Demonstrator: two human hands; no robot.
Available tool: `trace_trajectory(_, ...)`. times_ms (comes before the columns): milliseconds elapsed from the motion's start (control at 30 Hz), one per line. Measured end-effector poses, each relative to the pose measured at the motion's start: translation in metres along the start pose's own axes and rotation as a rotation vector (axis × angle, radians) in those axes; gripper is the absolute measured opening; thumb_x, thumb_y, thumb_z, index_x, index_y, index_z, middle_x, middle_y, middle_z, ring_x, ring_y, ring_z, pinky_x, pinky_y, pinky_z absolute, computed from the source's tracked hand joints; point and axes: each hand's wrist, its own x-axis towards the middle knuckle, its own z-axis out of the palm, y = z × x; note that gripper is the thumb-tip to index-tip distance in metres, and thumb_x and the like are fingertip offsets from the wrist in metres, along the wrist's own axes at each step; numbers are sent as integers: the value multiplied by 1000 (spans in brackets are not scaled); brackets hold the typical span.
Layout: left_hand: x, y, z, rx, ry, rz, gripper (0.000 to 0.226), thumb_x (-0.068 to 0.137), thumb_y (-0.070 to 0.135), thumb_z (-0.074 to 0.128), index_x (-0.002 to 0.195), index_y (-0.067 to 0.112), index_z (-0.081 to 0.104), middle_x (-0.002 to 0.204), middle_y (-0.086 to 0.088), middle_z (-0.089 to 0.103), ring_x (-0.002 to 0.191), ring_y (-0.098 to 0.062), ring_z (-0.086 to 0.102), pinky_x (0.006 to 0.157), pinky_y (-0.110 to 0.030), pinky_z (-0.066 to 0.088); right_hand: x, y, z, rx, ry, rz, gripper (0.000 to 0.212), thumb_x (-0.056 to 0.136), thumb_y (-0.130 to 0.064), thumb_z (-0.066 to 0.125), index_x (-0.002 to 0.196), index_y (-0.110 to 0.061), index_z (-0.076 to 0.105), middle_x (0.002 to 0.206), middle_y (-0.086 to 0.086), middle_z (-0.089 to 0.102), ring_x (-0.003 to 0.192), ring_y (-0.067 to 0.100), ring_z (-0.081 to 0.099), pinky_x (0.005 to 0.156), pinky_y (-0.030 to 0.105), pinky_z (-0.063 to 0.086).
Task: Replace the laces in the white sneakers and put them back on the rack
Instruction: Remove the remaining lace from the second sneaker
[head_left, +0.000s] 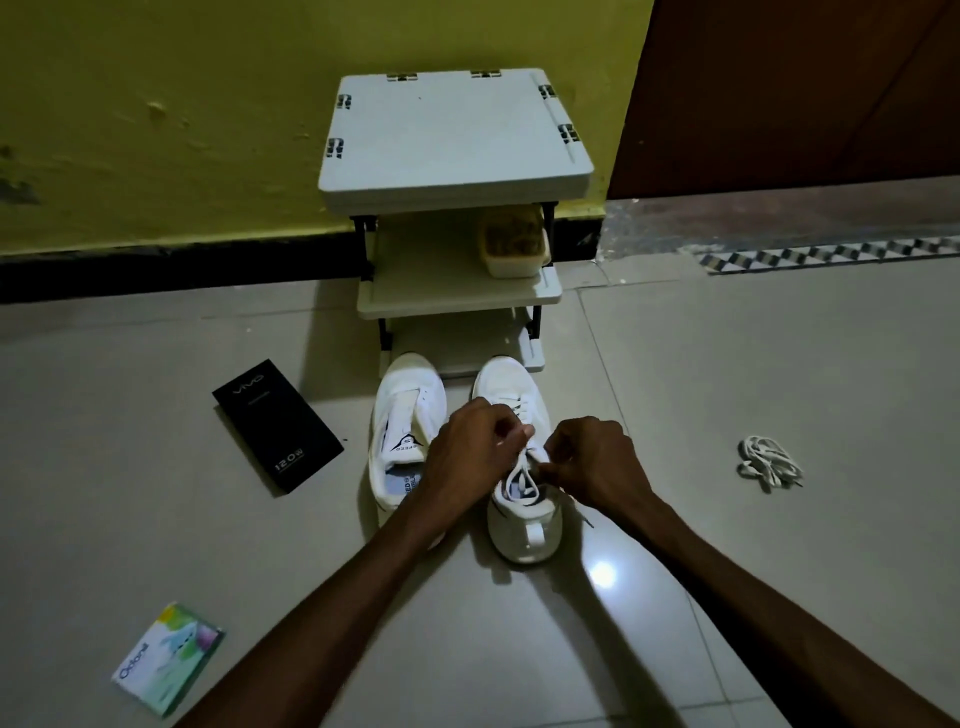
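Note:
Two white sneakers stand side by side on the floor in front of a white rack (457, 291). The left sneaker (402, 410) has no lace and its tongue is folded out. The right sneaker (524, 525) carries a white lace (521, 480) that forms a loop over its opening. My left hand (467, 452) pinches the lace above the tongue. My right hand (592, 462) pinches the lace close beside it. A loose bundle of white laces (769, 462) lies on the floor to the right.
A black phone box (278, 423) lies left of the sneakers. A small green and white packet (169, 657) sits at the near left. A container (514, 244) stands on the rack's middle shelf. Behind are a yellow wall and a brown door (789, 93).

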Motion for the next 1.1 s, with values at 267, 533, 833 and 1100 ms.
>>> trace_trajectory(267, 21, 18, 14, 329, -71, -16, 28, 84, 38, 71, 96, 13, 72, 107, -6, 61, 98, -26, 62, 77, -32, 46, 3, 8, -1, 162, -68, 146, 33, 63, -46, 88, 68, -19, 69, 62, -7, 67, 60, 7, 65, 60, 22, 52)
trace_trajectory(533, 24, 21, -2, -299, 31, -252, 13, 89, 16, 67, 77, 20, 70, 84, -1, 73, 82, -18, 69, 73, -28, 53, 5, 10, 3, 183, -93, 146, 30, 66, -36, 88, 70, -12, 71, 60, 0, 68, 57, 14, 69, 62, 30, 59)
trace_trajectory(833, 56, 32, -86, -1037, 266, -450, 8, 101, 14, 49, 94, 12, 53, 78, -6, 59, 59, -11, 54, 49, -17, 47, 6, 11, 8, 225, -83, 144, 17, 69, -16, 82, 68, -6, 69, 57, 5, 67, 53, 19, 69, 61, 38, 61)
trace_trajectory(1100, 4, 11, -4, 46, 139, -111, 14, 90, 32, 63, 97, 22, 57, 108, 2, 54, 98, -18, 57, 82, -34, 47, 4, 10, 9, 186, -57, 149, 24, 68, -30, 83, 64, -13, 67, 60, -2, 64, 59, 18, 67, 58, 30, 56)
